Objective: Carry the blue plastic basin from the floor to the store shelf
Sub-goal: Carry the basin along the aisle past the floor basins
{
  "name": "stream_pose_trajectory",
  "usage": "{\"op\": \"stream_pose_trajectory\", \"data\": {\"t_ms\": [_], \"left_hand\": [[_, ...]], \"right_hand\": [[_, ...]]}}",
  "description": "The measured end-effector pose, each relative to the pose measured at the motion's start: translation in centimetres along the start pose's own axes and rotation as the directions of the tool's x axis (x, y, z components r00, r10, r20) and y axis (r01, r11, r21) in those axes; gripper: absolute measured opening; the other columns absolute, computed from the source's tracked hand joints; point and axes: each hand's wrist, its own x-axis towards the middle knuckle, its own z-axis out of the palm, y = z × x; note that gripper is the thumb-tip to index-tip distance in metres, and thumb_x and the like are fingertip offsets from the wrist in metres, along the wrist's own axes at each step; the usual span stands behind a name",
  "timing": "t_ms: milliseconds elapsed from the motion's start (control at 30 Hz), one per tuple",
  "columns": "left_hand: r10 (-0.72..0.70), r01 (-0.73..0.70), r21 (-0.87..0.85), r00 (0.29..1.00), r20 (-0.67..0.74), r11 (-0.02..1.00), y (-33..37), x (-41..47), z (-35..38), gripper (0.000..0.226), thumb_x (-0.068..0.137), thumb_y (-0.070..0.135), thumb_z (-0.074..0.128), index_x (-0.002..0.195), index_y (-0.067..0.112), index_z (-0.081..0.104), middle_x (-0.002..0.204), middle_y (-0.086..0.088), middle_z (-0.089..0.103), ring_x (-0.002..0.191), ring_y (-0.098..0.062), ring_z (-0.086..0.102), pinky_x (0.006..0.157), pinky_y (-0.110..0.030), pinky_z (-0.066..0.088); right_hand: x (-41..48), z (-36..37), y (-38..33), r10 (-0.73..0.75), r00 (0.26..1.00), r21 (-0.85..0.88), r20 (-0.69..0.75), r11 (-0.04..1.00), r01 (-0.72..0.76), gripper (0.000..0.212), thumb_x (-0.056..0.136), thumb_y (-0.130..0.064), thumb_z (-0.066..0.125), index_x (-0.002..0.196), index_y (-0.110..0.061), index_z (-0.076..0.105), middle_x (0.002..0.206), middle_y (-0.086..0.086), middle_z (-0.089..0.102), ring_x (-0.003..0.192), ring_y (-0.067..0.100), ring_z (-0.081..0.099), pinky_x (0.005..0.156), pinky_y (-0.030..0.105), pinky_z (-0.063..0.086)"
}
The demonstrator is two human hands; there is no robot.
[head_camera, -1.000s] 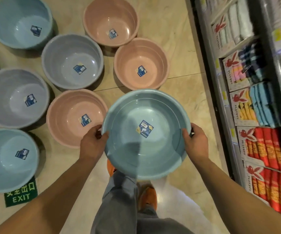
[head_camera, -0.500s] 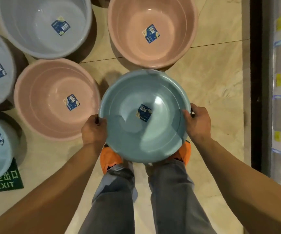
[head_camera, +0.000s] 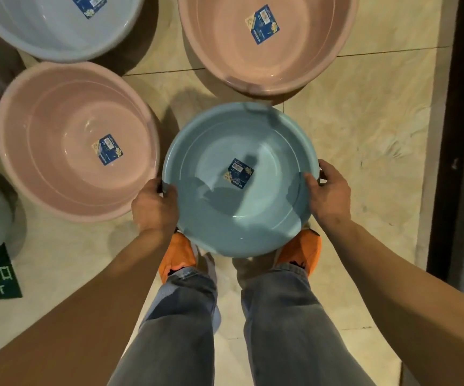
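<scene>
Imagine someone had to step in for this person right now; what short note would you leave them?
Left hand: closed on the left rim of the blue basin.
Right hand: closed on its right rim.
The basin is level, sticker up, above the orange shoes, with pink basins beside and ahead on the floor.
Done: basin gripped.
Left: carry it to the shelf edge at right and set it there.

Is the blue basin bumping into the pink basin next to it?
Cannot tell. In the head view the blue basin, held in both hands, almost meets the pink basin's rim, but they may sit at different heights.
</scene>
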Motion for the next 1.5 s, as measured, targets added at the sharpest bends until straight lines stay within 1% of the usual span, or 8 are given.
{"op": "stream_pose_trajectory", "data": {"t_ms": [133, 333, 500, 700, 800, 1000, 1200, 1500], "left_hand": [[-0.081, 0.086, -0.072, 0.995, 0.066, 0.994, 0.2, 0.3, -0.1, 0.035, 0.096, 0.031, 0.062, 0.127, 0.015, 0.067, 0.107, -0.003, 0.071, 0.101, -0.03, 0.067, 0.092, -0.042, 0.056], [-0.012, 0.021, -0.195, 0.999, 0.045, 0.981, 2.2, -3.0, -1.8, 0.031, 0.095, 0.026, 0.069, 0.124, 0.014, 0.065, 0.097, 0.004, 0.065, 0.09, -0.019, 0.062, 0.071, -0.019, 0.047], [0.06, -0.052, -0.272, 0.998, 0.021, 0.961, 7.1, -6.5, -6.0, 0.014, 0.095, 0.026, 0.068, 0.107, 0.022, 0.061, 0.079, 0.01, 0.057, 0.073, -0.01, 0.057, 0.071, -0.027, 0.048], [0.172, -0.174, -0.3, 0.984, -0.034, 0.938, 14.5, -10.0, -12.3, 0.024, 0.087, 0.039, 0.071, 0.105, 0.023, 0.067, 0.091, 0.0, 0.069, 0.08, -0.024, 0.067, 0.071, -0.036, 0.056], [0.18, -0.192, -0.308, 0.981, -0.069, 0.932, 18.7, -11.4, -14.9, 0.02, 0.093, 0.025, 0.072, 0.107, 0.013, 0.067, 0.086, 0.005, 0.064, 0.075, -0.01, 0.06, 0.063, -0.012, 0.044], [0.142, -0.147, -0.43, 0.989, -0.043, 0.891, 25.0, -11.2, -18.3, 0.018, 0.093, 0.027, 0.072, 0.105, 0.014, 0.07, 0.088, 0.0, 0.068, 0.075, -0.014, 0.061, 0.063, -0.023, 0.044], [0.133, -0.156, -0.404, 0.988, -0.084, 0.902, 29.5, -6.8, -19.4, 0.025, 0.088, 0.034, 0.075, 0.111, 0.024, 0.069, 0.095, 0.007, 0.072, 0.086, -0.017, 0.067, 0.07, -0.025, 0.047], [0.023, -0.034, -0.382, 0.999, -0.033, 0.923, 32.2, 0.6, -17.9, 0.011, 0.09, 0.03, 0.073, 0.101, 0.027, 0.069, 0.083, 0.013, 0.067, 0.083, -0.021, 0.066, 0.072, -0.029, 0.048]], "right_hand": [[-0.8, -1.0, 0.2, 0.0, 1.0, 0.032, -0.002, 0.999, 0.0, 0.038, 0.103, -0.027, 0.06, 0.14, -0.021, 0.06, 0.128, -0.005, 0.063, 0.104, 0.013, 0.056, 0.091, 0.029, 0.046], [-3.4, -5.4, -0.1, -0.013, 0.999, 0.09, -0.04, 0.996, 0.017, 0.03, 0.102, -0.027, 0.058, 0.13, -0.026, 0.066, 0.111, -0.014, 0.064, 0.098, 0.016, 0.062, 0.09, 0.035, 0.053], [-6.4, -11.0, -2.5, -0.055, 0.994, 0.152, -0.091, 0.986, 0.068, 0.027, 0.101, -0.033, 0.057, 0.125, -0.029, 0.068, 0.112, -0.01, 0.071, 0.101, 0.016, 0.065, 0.092, 0.043, 0.058], [-9.0, -18.4, -8.3, -0.113, 0.978, 0.235, -0.177, 0.96, 0.153, 0.022, 0.101, -0.028, 0.059, 0.114, -0.046, 0.061, 0.1, -0.019, 0.068, 0.087, 0.007, 0.063, 0.079, 0.028, 0.053], [-9.4, -21.8, -11.8, -0.133, 0.975, 0.276, -0.179, 0.944, 0.179, 0.026, 0.1, -0.025, 0.06, 0.106, -0.051, 0.062, 0.1, -0.013, 0.072, 0.089, 0.01, 0.067, 0.079, 0.033, 0.058], [-7.8, -27.3, -19.3, -0.192, 0.967, 0.221, -0.171, 0.948, 0.227, 0.037, 0.101, -0.024, 0.06, 0.095, -0.06, 0.055, 0.09, -0.048, 0.06, 0.088, -0.009, 0.064, 0.074, 0.021, 0.051], [-2.7, -26.9, -24.3, -0.151, 0.975, 0.23, -0.164, 0.955, 0.187, 0.028, 0.099, -0.032, 0.061, 0.119, -0.051, 0.057, 0.115, -0.01, 0.064, 0.097, 0.019, 0.068, 0.086, 0.04, 0.06], [4.6, -23.5, -28.3, -0.085, 0.989, 0.189, -0.121, 0.976, 0.107, 0.024, 0.098, -0.038, 0.062, 0.122, -0.04, 0.062, 0.119, -0.01, 0.067, 0.095, 0.012, 0.067, 0.087, 0.041, 0.06]]}}
